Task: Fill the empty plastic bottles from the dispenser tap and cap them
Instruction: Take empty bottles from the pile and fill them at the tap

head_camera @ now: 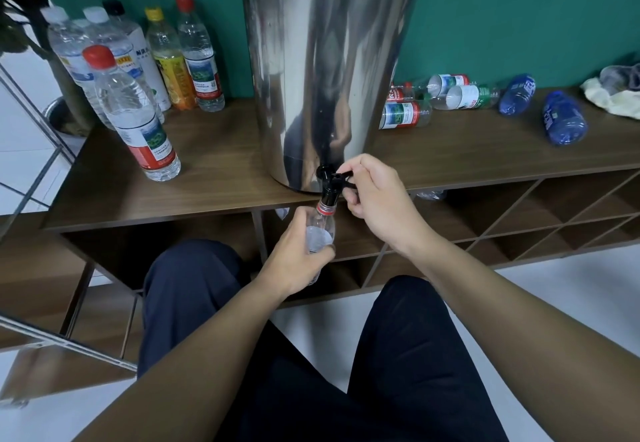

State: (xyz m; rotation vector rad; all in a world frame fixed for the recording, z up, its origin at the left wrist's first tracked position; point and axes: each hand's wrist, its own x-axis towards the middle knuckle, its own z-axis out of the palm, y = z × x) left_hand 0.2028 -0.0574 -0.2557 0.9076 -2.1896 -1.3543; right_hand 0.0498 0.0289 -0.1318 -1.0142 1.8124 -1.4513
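Mid-fill, partway through the batch. Nearest: dark trouser knees, seated or crouching, bare forearms reaching forward. Left hand [294,254] wraps its fingers round a clear plastic bottle [320,230], held upright with its open neck right under the black tap [327,182]; red ring on the neck, no cap on. Water level inside hard to read, some liquid seems visible at the shoulder. Right hand [372,192] pinches the tap's black lever, fingers curled on it; whether water is flowing, cannot tell.

Tap sticks out of the base of a big steel dispenser [325,71], cylindrical, polished and mirror-like, black lid rim on top. It stands at the front edge of a wood-grain shelf unit [214,178], matte brown laminate, with open diagonal cubbies below.

Done, by the look of it: a capped bottle with red cap [133,112] stands left of the dispenser, looks full. Behind it, a cluster of upright capped bottles [145,60], white, black, yellow and red caps, thin ribbed clear plastic, paper labels, most looking full.

Left to do: right of the dispenser, empty bottles lying on their sides [440,98], clear with red and green labels, apparently uncapped, plus two blue tinted bottles [540,109], also lying down. No loose caps visible. So the bottle in hand needs capping, then roughly half a dozen more to go.

Far right a crumpled pale cloth [609,98]. Teal wall behind.
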